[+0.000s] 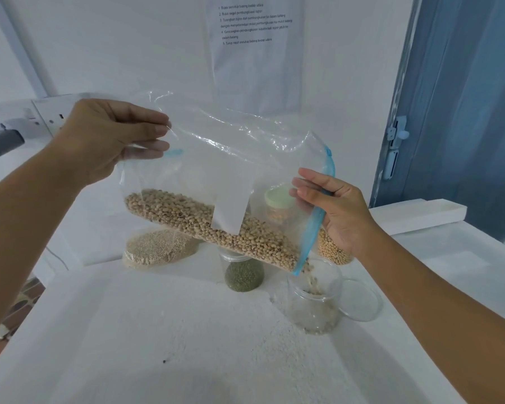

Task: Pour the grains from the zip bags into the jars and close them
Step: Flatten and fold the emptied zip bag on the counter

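A clear zip bag (216,158) with a blue zip strip hangs tilted in the air, its zip end down to the right. Pale beans (210,225) lie along its lower edge and spill from the low corner into an open clear jar (315,298) on the white table. My left hand (108,138) pinches the bag's upper left corner. My right hand (330,208) grips the zip edge just above the jar. A clear lid (362,301) lies right of the jar.
A jar of green grains (244,275) stands behind the bag. A bag of small pale grains (158,247) lies at the back left, a bag of yellow beans (333,249) at the back right, beside a green-lidded jar (279,199). A wall rises close behind the white table (187,330).
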